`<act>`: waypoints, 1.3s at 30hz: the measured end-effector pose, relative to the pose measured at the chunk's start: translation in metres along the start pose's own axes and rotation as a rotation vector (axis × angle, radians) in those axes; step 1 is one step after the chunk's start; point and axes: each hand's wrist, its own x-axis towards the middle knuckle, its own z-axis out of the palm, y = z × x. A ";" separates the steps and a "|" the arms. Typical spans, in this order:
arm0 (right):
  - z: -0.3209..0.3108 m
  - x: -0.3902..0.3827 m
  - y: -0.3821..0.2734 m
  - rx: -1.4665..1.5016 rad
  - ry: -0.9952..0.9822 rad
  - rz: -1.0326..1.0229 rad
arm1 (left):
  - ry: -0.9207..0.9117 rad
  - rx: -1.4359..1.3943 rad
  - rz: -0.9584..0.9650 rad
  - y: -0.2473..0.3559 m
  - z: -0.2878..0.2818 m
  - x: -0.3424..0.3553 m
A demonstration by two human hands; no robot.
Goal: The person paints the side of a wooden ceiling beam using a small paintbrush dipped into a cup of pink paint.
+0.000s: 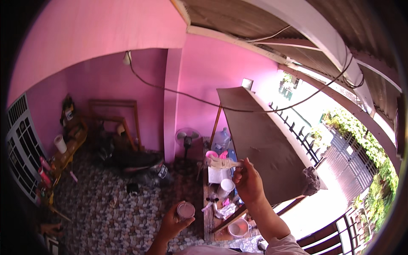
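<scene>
My left hand (171,224), low in the middle, is closed around a small round cup (186,210) with a pinkish-mauve content or top. My right hand (250,183) is raised in front of the table and grips what looks like a paintbrush (225,163). Its pale, ragged head points left, while its short end sits between thumb and fingers. Seen from here, the brush overlaps a pink bowl (211,154) and a white box (217,175) on the table behind it. A white tub (226,187) stands just left of my right hand.
A narrow table (207,231) carries a water jug (221,140) and a bucket (239,228). A large brown board (267,148) leans over its right side. A black cable (187,94) hangs across the view. Further back are a fan (187,138) and motorcycle (136,163).
</scene>
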 end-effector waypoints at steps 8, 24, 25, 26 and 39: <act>0.123 0.076 -0.200 -0.102 -0.138 -0.735 | 0.116 0.317 0.103 -0.004 -0.009 -0.004; 0.266 0.137 -0.381 -1.052 0.387 -1.865 | 0.231 0.183 -0.051 0.020 -0.009 -0.029; 0.263 0.132 -0.388 -1.129 0.543 -1.983 | 0.229 0.205 -0.015 0.017 -0.011 -0.029; 0.257 0.126 -0.395 -1.169 0.581 -1.967 | 0.227 0.227 0.022 0.015 -0.012 -0.029; 0.323 0.109 -0.331 -1.201 0.123 -2.021 | 0.229 0.308 0.024 0.012 -0.017 -0.032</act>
